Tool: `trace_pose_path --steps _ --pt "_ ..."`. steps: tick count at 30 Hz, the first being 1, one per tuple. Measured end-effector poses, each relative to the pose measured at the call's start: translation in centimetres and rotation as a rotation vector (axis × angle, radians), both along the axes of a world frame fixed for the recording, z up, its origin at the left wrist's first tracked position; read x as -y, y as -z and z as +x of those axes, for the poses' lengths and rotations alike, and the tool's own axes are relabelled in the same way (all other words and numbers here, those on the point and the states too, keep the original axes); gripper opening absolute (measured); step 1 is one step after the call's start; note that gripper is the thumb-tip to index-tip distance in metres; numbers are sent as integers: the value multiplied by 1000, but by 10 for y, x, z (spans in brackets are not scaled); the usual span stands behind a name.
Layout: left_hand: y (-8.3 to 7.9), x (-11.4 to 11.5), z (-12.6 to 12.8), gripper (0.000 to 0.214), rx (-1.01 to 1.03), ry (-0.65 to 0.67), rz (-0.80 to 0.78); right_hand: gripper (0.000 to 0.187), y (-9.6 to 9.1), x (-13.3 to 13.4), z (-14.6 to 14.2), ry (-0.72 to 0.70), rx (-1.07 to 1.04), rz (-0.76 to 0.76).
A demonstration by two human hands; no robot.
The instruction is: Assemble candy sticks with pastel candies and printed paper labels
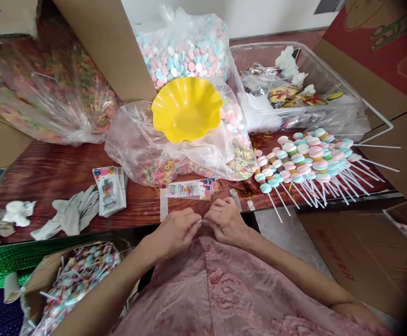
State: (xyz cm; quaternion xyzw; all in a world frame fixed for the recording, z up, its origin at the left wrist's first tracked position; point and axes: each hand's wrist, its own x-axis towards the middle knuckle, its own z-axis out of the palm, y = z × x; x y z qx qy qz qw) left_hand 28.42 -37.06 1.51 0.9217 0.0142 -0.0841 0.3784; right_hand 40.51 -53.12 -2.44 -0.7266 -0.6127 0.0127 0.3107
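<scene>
My left hand (180, 229) and my right hand (225, 221) meet at the table's front edge, close to my body. Both have their fingers bent and pinched together, fingertips nearly touching. A tiny pale bit shows between them, too small to name. Just beyond lie printed plastic bags (189, 189) on the table. To the right is a pile of candy skewers (312, 158), pink, white and blue discs on white sticks. A yellow wavy-rimmed bowl (185, 112) rests on clear bags of candy (143, 144) behind the printed bags.
A stack of printed bags (110, 191) and grey gloves (73, 212) lie on the left. A clear plastic bin (305, 109) with wrappers stands at the back right. Below left is a box of wrapped candy skewers (73, 284). Cardboard boxes (357, 252) flank the right side.
</scene>
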Motion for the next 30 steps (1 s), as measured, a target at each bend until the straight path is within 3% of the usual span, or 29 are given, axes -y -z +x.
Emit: trace_pose_path --steps 2,4,9,12,17,21,26,30 --pt "5 7 1 30 141 -7 189 24 -5 4 6 48 -54 -38" --pt "11 10 2 32 209 -53 218 21 -11 10 17 133 -10 -33" --pt "23 7 8 33 287 -311 -105 21 -12 6 54 431 322 -59" --pt "25 8 11 27 296 -425 -338 23 -1 -12 66 472 450 -110" --pt "21 5 10 21 197 -658 -739 21 11 -27 69 438 436 -164" --pt "19 1 6 39 60 -791 -1023 17 0 -12 73 321 244 -102" --pt "24 6 16 35 -60 -707 -1045 10 -35 -3 58 122 -69 156" --pt "19 16 30 29 -71 -621 -1107 24 -45 -14 31 29 135 181"
